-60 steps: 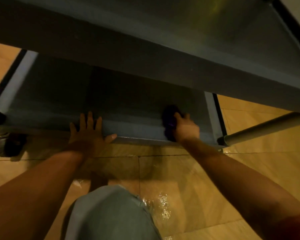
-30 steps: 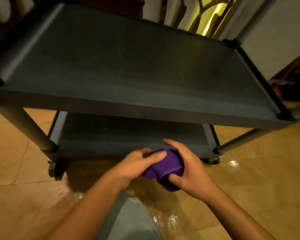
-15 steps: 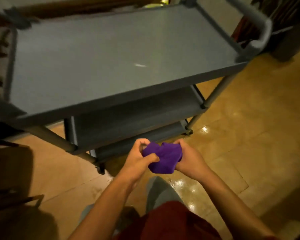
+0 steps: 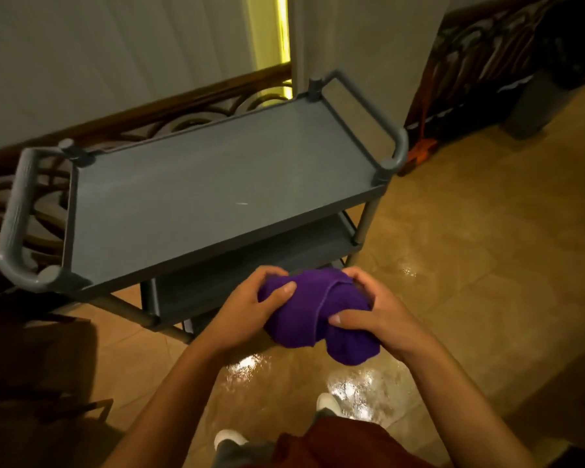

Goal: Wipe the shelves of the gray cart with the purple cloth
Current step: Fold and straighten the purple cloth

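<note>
Both hands hold the purple cloth bunched between them, in the air in front of the gray cart and above the glossy tan floor. The left hand wraps the cloth's left end, thumb pressed across the top and fingers curled behind it; the right hand cups the right end, thumb laid along the lower fold. Each grip is closed on the fabric — neither hand touches the cart. A stitched hem runs across the bundle, and its lower lobe hangs below the right thumb.

The cart stands just beyond the hands, seen from above. Its top shelf is a flat gray tray with a raised rim and one small pale mark near the middle. A looped handle sticks out at the left end and another handle at the right end. Under the top shelf the edge of a lower shelf shows in shadow, and a further tier below it is partly hidden by the hands.

Behind the cart runs a dark wooden railing with curled metalwork, in front of pale curtains. Bright reflections lie on the floor near the person's white shoes.
</note>
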{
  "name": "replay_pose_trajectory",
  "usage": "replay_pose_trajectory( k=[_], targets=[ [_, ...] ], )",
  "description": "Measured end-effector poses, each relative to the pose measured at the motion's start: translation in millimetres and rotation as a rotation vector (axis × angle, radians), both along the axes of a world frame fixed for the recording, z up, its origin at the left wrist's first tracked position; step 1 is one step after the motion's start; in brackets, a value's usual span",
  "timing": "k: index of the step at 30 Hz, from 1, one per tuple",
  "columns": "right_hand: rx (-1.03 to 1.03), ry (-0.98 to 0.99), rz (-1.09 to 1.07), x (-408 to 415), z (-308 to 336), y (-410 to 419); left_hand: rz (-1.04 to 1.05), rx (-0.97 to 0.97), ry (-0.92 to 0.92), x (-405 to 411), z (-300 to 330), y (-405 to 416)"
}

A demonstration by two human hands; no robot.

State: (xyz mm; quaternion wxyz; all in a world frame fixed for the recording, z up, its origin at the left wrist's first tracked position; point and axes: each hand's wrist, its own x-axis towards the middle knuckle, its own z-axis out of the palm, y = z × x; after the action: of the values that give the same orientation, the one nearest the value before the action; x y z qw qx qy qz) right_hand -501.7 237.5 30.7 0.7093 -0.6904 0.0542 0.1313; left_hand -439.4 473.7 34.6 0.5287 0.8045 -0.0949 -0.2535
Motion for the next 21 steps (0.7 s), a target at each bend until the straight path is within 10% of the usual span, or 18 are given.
replay_pose_trajectory(
  k=[14, 21],
  targets=[
    [-0.459, -0.198, 0.193, 28, 65, -69, -0.212, -0.084, -0.125, 10, 34, -82],
    [-0.591, 0.033, -0.048, 15, 85, -127, -0.143, -0.337, 0.003, 42, 38, -130]
  ],
)
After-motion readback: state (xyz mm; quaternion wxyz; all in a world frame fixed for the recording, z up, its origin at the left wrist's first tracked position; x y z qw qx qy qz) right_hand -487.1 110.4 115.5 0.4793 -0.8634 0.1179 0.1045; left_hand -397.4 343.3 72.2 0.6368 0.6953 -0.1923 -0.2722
